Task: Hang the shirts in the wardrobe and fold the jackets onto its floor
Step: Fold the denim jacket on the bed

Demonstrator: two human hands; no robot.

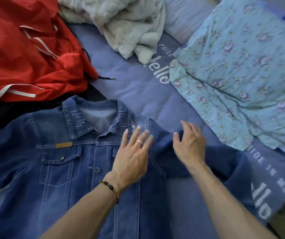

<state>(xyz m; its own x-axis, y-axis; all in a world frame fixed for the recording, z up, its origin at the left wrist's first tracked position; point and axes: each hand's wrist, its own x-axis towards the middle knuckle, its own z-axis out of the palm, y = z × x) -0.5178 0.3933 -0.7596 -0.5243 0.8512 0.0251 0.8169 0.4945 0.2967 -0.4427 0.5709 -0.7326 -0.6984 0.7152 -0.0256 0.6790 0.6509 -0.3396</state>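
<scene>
A blue denim jacket (55, 169) lies spread front-up on the bed, collar pointing away from me. My left hand (133, 156) rests flat on its right chest, fingers spread, a ring on one finger and a bracelet at the wrist. My right hand (190, 144) hovers over the jacket's right shoulder with fingers curled and apart, gripping nothing that I can see. The jacket's right sleeve runs off under my right forearm.
A red jacket with white drawstrings (22, 54) is heaped at the upper left. A white fluffy garment (121, 23) lies at the top. A light blue floral quilt (241, 80) covers the right. The purple bedsheet (138, 87) carries white lettering.
</scene>
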